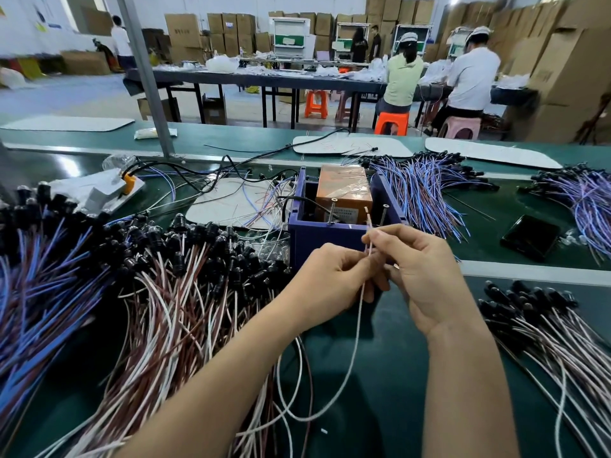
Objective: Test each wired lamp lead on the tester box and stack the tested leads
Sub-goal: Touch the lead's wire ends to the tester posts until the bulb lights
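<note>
Both hands hold one thin white-and-brown lamp lead [358, 312] in front of the tester box [344, 206], a purple open box with an orange unit and two upright screws inside. My left hand [330, 282] pinches the wires lower down. My right hand [420, 269] pinches them higher, and the bare wire tips [367, 214] stick up near the right screw [383, 214]; whether they touch it I cannot tell. A large heap of leads with black lamp holders [158, 276] lies at the left. A neater stack of white-and-brown leads [545, 325] lies at the right.
Bundles of blue-and-purple leads [420, 190] lie behind the box and at the far right [585, 196]. A black flat device [530, 238] sits right of the box. White pads [350, 145] rest on the green conveyor. People work at tables beyond.
</note>
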Demonstrator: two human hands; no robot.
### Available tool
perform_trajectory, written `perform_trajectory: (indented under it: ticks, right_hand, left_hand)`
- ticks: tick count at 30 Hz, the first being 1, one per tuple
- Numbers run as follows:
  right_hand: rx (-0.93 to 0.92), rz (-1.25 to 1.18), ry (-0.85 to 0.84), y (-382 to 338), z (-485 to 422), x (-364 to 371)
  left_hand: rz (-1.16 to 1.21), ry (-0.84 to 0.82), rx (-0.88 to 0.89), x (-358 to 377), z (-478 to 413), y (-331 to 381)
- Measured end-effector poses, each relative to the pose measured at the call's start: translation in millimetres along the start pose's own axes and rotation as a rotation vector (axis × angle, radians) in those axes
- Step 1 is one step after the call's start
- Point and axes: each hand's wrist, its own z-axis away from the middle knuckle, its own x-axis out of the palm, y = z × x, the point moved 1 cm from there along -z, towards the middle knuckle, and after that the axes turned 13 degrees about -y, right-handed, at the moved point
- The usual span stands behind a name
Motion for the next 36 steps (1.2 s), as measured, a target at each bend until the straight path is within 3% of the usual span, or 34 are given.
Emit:
perform_trajectory:
  ticks: [9,13,25,36]
  right_hand:
    - [0.059,-0.164,0.006,-1.2,3.6,-5.7]
    - [0.044,-0.218,-0.017,-1.9,2.3,-6.5]
    - [0.103,-0.107,0.14,11.4,-3.2,-4.7]
    - [0.115,-0.194,0.269,19.4,-6.1,-11.6]
  left_hand:
    - [0.155,-0.095,0.005,-0.5,3.6,5.7]
    - [0.27,0.021,0.04,2.7,-0.3,4.1]
    - [0.11,0.356,0.042,-0.5,-5.8,-20.9]
    - [0.027,0.49,-0.072,-14.5,-8.5,-41.4]
